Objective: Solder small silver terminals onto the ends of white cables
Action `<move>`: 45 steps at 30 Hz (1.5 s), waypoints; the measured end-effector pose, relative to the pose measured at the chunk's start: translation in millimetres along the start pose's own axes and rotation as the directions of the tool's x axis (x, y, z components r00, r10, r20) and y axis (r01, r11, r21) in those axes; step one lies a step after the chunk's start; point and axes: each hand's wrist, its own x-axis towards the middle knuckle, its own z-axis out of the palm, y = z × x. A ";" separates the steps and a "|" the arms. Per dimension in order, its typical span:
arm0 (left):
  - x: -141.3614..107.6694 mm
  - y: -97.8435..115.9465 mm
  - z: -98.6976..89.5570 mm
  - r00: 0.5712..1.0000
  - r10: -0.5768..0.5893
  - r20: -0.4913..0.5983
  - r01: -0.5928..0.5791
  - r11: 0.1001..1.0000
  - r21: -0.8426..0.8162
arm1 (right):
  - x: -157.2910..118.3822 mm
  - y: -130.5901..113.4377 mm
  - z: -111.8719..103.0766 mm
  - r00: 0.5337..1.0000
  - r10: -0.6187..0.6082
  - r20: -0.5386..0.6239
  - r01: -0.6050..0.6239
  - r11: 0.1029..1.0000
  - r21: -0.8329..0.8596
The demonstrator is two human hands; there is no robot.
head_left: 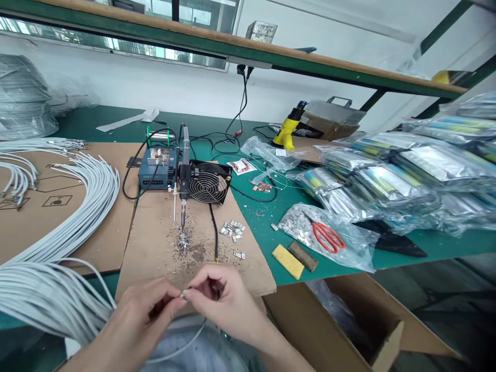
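Thin white cable end (182,295), tipped with what looks like a small metal piece, pinched between thumb and forefinger of left hand (145,318) and right hand (222,302), both closed on it just off the desk's near edge. Likely light, limp along its length, tip small and easy to drop; best held close behind the tip. Beyond, on brown cardboard sheet (155,243), solder scraps, small metal clips (232,230), black fan (209,183), blue soldering station (157,168). Bundled white cables (50,294) at the left edge.
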 end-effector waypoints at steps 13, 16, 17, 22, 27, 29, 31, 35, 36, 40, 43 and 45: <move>-1.2 10.0 7.5 0.950 -0.280 0.139 0.312 0.881 -0.355 | 4.5 12.5 16.5 0.951 -0.013 -0.310 0.165 0.867 0.470; -6.6 13.6 -1.6 0.921 -0.360 0.149 0.389 0.842 -0.374 | 5.6 2.6 -6.5 0.894 -0.058 -0.444 0.265 0.868 0.420; -8.3 13.6 -3.2 0.912 -0.383 0.145 0.409 0.826 -0.387 | 4.8 0.5 -11.3 0.894 -0.078 -0.441 0.256 0.897 0.361; -12.3 11.7 -1.8 0.910 -0.398 0.115 0.408 0.816 -0.410 | -2.5 -0.7 -3.6 0.999 -0.037 -0.029 0.040 0.994 0.099; -13.3 9.9 3.1 0.920 -0.380 0.091 0.385 0.840 -0.383 | -2.0 1.2 8.8 1.000 -0.017 -0.015 0.018 0.997 0.074; -13.1 8.2 4.8 0.922 -0.379 0.079 0.379 0.838 -0.392 | -2.0 1.7 10.3 0.998 -0.049 -0.033 0.052 0.996 0.073; -12.3 6.1 6.7 0.926 -0.372 0.068 0.366 0.836 -0.410 | -3.5 2.7 13.3 0.986 -0.137 -0.092 0.142 0.989 0.043; -10.9 0.7 10.0 0.946 -0.321 0.032 0.306 0.861 -0.406 | -9.4 5.3 21.8 0.898 -0.373 -0.234 0.353 0.927 -0.125; -11.0 -1.0 10.4 0.956 -0.295 0.012 0.277 0.884 -0.377 | -10.9 5.3 22.6 0.879 -0.413 -0.239 0.382 0.909 -0.166; -12.9 -8.3 11.0 0.991 -0.097 -0.090 0.081 0.983 -0.163 | -14.2 0.2 14.9 0.889 -0.439 -0.126 0.395 0.877 -0.273; -13.2 -10.3 11.9 0.993 -0.035 -0.112 0.028 0.997 -0.069 | -12.3 -3.0 6.4 0.908 -0.417 -0.051 0.389 0.880 -0.272; -11.9 -7.9 12.4 0.991 -0.110 -0.081 0.099 0.986 -0.134 | -9.4 -0.7 6.3 0.880 -0.469 -0.075 0.445 0.869 -0.214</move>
